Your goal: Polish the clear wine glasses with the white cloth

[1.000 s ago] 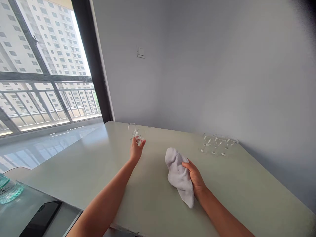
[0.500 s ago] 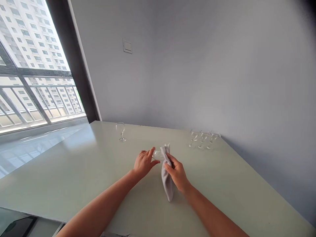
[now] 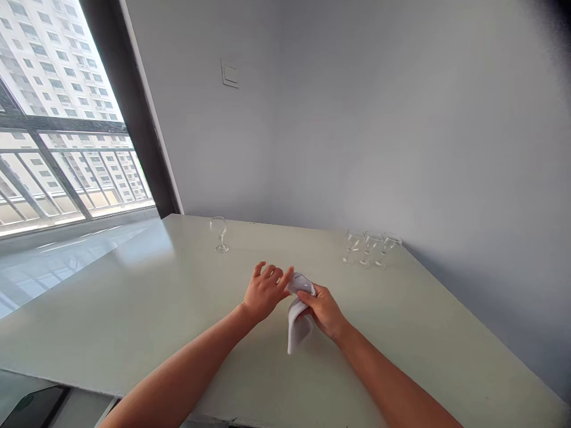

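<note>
Over the middle of the table, my right hand [image 3: 325, 309] is closed round a pale grey cloth [image 3: 298, 333], whose lower end hangs down. A glass is mostly hidden in the cloth; only a faint clear edge shows near the top. My left hand [image 3: 266, 291] is at the cloth's left side, thumb and forefinger pinched at the end of the wrapped glass, the other fingers spread and raised.
One stemmed glass [image 3: 220, 235] stands at the back left of the pale table [image 3: 147, 309]. Three more glasses [image 3: 372, 246] stand in a row at the back right, near the wall. A dark object [image 3: 35, 407] lies below the table's front left edge.
The cloth has shifted and now covers the glass that showed between my hands. My left hand has moved slightly right and its fingers have lifted. The view has tilted a little.
</note>
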The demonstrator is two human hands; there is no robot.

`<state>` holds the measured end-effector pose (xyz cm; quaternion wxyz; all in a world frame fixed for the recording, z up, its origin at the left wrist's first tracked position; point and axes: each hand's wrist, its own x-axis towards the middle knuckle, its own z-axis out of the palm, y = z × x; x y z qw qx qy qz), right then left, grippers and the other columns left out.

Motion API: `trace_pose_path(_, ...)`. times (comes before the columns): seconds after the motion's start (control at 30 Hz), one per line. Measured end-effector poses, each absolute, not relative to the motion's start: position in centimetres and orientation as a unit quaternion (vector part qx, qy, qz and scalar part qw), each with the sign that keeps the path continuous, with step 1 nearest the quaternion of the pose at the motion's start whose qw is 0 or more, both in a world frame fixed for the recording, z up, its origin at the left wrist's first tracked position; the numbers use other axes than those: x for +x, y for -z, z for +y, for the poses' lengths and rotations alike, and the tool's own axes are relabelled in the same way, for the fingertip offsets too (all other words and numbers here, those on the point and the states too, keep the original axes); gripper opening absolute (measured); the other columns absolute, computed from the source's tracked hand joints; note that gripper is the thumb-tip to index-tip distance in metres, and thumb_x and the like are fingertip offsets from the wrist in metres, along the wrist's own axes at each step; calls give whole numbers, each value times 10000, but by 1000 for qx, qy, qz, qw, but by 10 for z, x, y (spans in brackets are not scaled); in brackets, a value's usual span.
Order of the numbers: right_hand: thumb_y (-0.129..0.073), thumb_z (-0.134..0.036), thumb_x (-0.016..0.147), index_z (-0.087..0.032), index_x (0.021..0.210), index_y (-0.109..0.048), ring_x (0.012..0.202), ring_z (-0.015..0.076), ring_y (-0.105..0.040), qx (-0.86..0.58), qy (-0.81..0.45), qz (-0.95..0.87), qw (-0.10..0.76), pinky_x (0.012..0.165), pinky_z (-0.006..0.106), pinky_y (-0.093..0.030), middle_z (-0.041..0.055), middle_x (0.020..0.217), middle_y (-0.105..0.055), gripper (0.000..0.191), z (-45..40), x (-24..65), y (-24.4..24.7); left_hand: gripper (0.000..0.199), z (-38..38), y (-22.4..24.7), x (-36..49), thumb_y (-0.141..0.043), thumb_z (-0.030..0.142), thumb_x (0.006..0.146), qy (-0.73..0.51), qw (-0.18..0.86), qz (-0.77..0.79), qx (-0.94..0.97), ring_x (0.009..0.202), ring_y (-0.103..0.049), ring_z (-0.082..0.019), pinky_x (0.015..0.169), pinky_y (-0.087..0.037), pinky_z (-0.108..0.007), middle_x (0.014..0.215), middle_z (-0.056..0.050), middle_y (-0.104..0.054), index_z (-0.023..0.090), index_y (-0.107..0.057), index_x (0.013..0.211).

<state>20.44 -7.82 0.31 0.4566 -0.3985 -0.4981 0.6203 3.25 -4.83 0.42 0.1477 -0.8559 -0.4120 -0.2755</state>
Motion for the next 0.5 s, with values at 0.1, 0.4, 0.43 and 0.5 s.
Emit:
trace_pose_path(0.1,-658,-412,661,-180,757,-596,469,102,-451,-356,-688,-411,481,474,252,-393,-38,522,-492,259,-73,208,-4,314,-47,-9,30,-490,217,818,304,192,-397,-844,819,-547,-173,936,-253,-410,798,-29,-614,264,-499,1128)
trace_pose_path(0.4,-663,-289,640,-167,663,-632,560,102,-432,-374,-560,-662,331,525,224,-327,-34,578,-496,128,-75,229,-19,363,-40,-12,14,-445,527,781,133,-304,-386,-861,541,-522,-99,511,-334,-203,624,29,-579,202,-606,775)
trace_pose_path(0.43,-675,-292,627,-159,642,-630,551,101,-433,-375,-570,-651,332,520,225,-328,-33,568,-494,140,-74,229,-18,378,-41,-12,15,-413,521,799,115,-328,-383,-856,539,-525,-102,502,-336,-204,633,23,-586,196,-603,765)
trace_pose_path(0.5,-709,-305,588,-154,667,-641,533,100,-443,-393,-606,-587,366,520,235,-354,-34,557,-497,183,-70,228,-14,335,-43,-13,19,-407,476,820,156,-260,-413,-859,614,-545,-125,568,-368,-228,706,-2,-612,207,-606,841)
